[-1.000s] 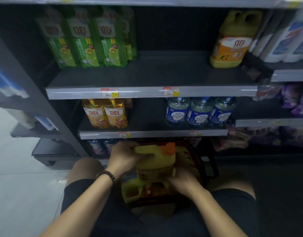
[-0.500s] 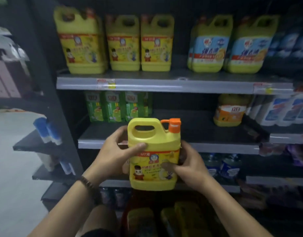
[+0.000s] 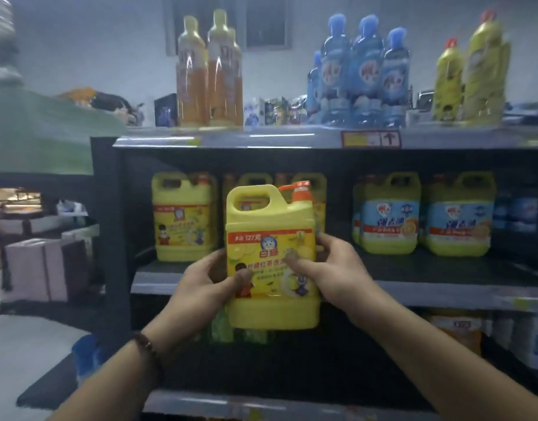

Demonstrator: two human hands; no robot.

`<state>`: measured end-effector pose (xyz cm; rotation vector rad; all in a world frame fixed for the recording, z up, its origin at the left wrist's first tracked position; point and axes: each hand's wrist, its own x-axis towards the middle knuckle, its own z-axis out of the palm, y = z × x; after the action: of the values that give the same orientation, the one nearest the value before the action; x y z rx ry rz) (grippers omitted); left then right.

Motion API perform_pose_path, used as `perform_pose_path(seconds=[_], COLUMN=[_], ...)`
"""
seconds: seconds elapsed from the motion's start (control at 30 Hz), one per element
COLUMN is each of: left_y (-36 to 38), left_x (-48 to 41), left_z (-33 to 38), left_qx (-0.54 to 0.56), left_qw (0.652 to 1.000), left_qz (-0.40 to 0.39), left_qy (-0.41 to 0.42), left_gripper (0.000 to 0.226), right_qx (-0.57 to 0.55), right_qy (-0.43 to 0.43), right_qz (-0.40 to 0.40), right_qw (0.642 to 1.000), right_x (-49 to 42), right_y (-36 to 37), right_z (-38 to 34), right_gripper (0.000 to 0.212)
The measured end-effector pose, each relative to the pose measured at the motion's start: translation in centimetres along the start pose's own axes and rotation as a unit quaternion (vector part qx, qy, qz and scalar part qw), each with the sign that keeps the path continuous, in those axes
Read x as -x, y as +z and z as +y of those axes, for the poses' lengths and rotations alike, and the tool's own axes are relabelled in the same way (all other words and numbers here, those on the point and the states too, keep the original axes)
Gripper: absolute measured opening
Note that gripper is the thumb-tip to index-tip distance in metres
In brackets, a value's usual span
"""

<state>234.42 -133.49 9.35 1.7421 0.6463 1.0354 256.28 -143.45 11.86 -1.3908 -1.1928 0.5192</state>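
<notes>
head view puts a yellow detergent jug [image 3: 270,226] right in the middle, upright, with its handle on the left and an orange pump cap [image 3: 296,191] on the right. my left hand [image 3: 200,284] grips its left side, thumb pressed across the label. my right hand [image 3: 337,268] grips the right side, thumb on the label front and fingers curled round the far edge. the two hands sit apart, with the jug clamped between them. i see the jug held in the air in front of the second shelf [image 3: 443,290], its base lower than the shelf's front edge and resting on nothing. behind it on that shelf stand matching yellow jugs [image 3: 182,220], and to the right blue-label jugs [image 3: 389,220]. on the top shelf [image 3: 261,140] stand orange bottles [image 3: 210,71], blue bottles [image 3: 364,71] and yellow bottles [image 3: 471,71]. a dark bracelet [image 3: 146,344] circles my left wrist.
</notes>
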Motion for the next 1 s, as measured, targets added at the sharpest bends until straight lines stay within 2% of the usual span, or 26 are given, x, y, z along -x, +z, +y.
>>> perform_pose_path(seconds=[0.13, 0.2, 0.33, 0.43, 0.5, 0.57, 0.67, 0.83, 1.0], left_y=[-2.2, -3.1, -4.1, -4.7, -4.9, -4.6, -4.1, -3.8, -3.7], left_x=[-6.2, -8.7, -12.9, -14.9, -15.6, -15.9, -16.2, -17.0, -17.2], left_z=[2.1, 2.1, 1.0, -0.8, -2.9, -4.7, -5.6, -5.9, -5.4], left_qx=[0.017, 0.023, -0.056, -0.09, -0.168, -0.264, -0.282, -0.334, -0.351], left_qw=[0.999, 0.998, 0.997, 0.993, 0.98, 0.951, 0.937, 0.918, 0.913], left_qz=[0.015, 0.02, 0.039, 0.072, 0.091, 0.128, 0.165, 0.182, 0.192], left_qy=[-0.038, -0.057, -0.021, 0.02, 0.06, 0.099, 0.122, 0.11, 0.081], left_gripper=[0.04, 0.034, 0.022, 0.024, 0.03, 0.042, 0.049, 0.05, 0.038], right_qx=[-0.011, -0.025, -0.01, -0.016, 0.026, 0.088, 0.14, 0.228, 0.262], right_qy=[0.031, 0.046, 0.024, -0.014, -0.048, -0.087, -0.109, -0.097, -0.065], right_qz=[0.016, 0.014, -0.005, -0.016, 0.0, 0.019, 0.031, 0.041, 0.04], right_qw=[0.999, 0.999, 1.0, 1.0, 0.998, 0.992, 0.984, 0.968, 0.962], right_x=[-7.0, -9.7, -13.8, -16.3, -17.3, -17.9, -18.7, -19.7, -18.9], right_y=[1.5, 2.5, 3.9, 4.8, 5.6, 6.4, 6.8, 6.7, 6.5], right_z=[-2.1, -2.3, -1.6, 0.0, 2.0, 4.1, 5.1, 4.7, 4.5], right_gripper=[0.051, 0.045, 0.029, 0.029, 0.033, 0.038, 0.042, 0.045, 0.03])
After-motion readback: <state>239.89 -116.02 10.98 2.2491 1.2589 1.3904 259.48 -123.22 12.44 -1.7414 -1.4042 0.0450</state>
